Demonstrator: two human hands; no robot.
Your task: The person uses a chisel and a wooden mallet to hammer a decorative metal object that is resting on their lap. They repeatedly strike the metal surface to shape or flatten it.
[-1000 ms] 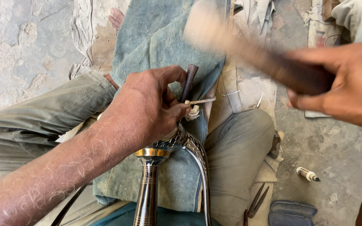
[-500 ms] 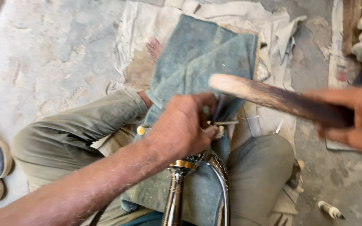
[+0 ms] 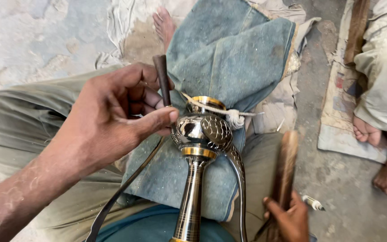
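left hand [image 3: 113, 121] pinches thin dark punch [image 3: 162, 78] | on shiny round metal vessel [image 3: 200, 130] | right hand [image 3: 290, 219] grips wooden mallet [image 3: 285, 172]

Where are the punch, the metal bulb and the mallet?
punch [image 3: 161, 76]: head view, on its dark upper shaft.
metal bulb [image 3: 192, 130]: head view, on its polished left side.
mallet [image 3: 284, 172]: head view, on its wooden handle.

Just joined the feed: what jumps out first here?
A shiny metal handle piece with a chased knob and cord binding lies mid-frame on a blue-grey cloth across the lap. The left hand holds a dark punch against it; the right hand holds a wooden mallet low right.
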